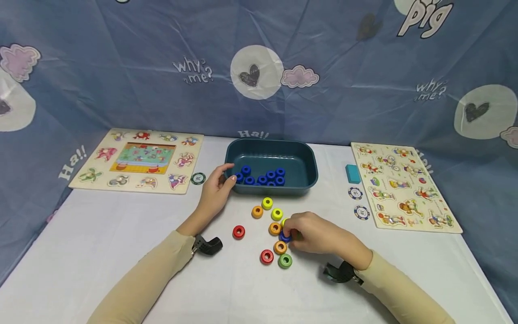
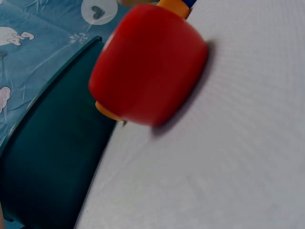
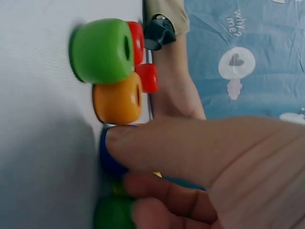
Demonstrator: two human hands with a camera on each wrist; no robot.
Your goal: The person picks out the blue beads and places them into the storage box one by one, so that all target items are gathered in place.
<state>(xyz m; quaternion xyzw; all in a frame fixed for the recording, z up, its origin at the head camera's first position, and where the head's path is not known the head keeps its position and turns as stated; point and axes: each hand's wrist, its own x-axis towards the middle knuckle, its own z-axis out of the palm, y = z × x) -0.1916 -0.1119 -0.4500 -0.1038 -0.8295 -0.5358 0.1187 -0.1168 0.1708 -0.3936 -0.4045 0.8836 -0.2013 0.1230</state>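
Note:
At the front left corner of a dark teal plastic tub [image 1: 279, 191], my left hand [image 1: 215, 191] grips the rim between thumb and fingers. Several blue rings [image 1: 262, 180] lie inside the tub. My right hand [image 1: 313, 232] pinches a blue bead-like ring [image 3: 110, 155] on the white table, its thumb over it in the right wrist view. Close around that hand are orange rings [image 1: 280, 247], yellow rings [image 1: 277, 214] and a green ring [image 1: 285, 261]. Another green ring [image 3: 113, 213] sits beneath the fingers, partly hidden. Red rings [image 1: 238, 232] lie to the left.
A picture puzzle board [image 1: 182, 177] lies at the back left, another board [image 1: 408, 189] at the right. Beside them are poker chips [image 1: 362, 213] and a turquoise block [image 1: 353, 174]. A printed blue cloth [image 1: 344, 108] hangs behind the white table [image 1: 210, 288].

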